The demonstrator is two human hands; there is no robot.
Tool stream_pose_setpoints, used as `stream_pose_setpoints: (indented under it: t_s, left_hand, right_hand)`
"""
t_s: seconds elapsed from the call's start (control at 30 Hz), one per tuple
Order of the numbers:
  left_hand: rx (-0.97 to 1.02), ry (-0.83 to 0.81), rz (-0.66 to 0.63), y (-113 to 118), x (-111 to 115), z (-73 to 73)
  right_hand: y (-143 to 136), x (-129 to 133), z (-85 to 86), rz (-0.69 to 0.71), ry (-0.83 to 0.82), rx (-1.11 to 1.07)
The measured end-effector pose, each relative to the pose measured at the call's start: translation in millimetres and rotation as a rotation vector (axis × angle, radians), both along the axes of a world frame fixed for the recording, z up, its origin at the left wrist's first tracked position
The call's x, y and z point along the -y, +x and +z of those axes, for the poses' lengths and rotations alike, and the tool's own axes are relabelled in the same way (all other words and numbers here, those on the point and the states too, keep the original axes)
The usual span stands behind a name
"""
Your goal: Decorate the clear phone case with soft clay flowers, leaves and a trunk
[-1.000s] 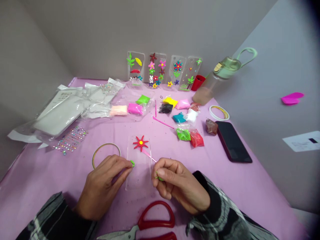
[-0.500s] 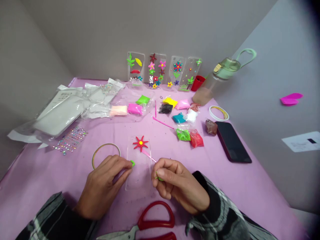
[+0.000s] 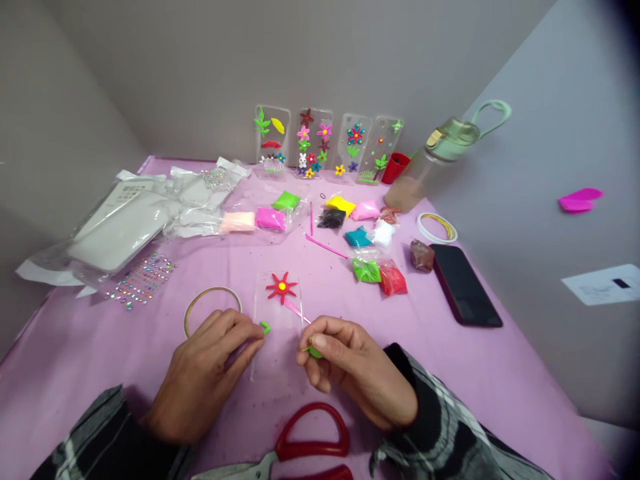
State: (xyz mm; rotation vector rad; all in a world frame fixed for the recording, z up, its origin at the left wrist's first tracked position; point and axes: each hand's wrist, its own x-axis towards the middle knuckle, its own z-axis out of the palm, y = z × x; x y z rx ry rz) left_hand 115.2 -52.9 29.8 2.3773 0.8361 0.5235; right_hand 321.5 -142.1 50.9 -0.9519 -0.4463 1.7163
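Observation:
A clear phone case [image 3: 277, 357] lies flat on the pink cloth, with a red clay flower [image 3: 281, 287] with a yellow centre near its top. My left hand [image 3: 210, 370] is at the case's left edge, thumb and forefinger pinched near a small bent green clay strip [image 3: 265, 327]; whether it grips the strip is hard to tell. Beside the right edge, my right hand [image 3: 350, 363] pinches a lump of green clay [image 3: 315, 349] between thumb and fingers. A pink stick [image 3: 296, 310] rests across the case, below the flower.
Red-handled scissors [image 3: 313, 450] lie at the front. A tape ring [image 3: 213, 291] is behind my left hand. Clay packets [image 3: 367, 269], a phone [image 3: 467, 285] and a bottle [image 3: 425, 173] are on the right. Decorated cases [image 3: 315, 143] stand at the back; plastic packages [image 3: 125, 220] lie left.
My right hand has shifted slightly left, and more of the green clay shows between its fingers. My left hand has hardly moved.

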Motion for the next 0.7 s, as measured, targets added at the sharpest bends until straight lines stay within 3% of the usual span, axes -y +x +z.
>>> stream_pose_setpoints:
  t_s: [0.17,0.33,0.5,0.7]
  left_hand:
    - [0.037,-0.019,0.082,-1,1,-2.0]
    - [0.195,-0.167,0.16,4,14,10.1]
    - [0.285,-0.301,0.119,14,25,21.7]
    - [0.299,-0.328,-0.023,18,30,15.3]
  right_hand:
    - [-1,-1,-0.1,0.037,0.022,0.043]
    - [-2,0,-5.5,0.101,0.066,0.041]
    - [-4,1,-8.6,0.124,0.081,0.055]
    - [-8,2,-9.9,0.099,0.04,0.104]
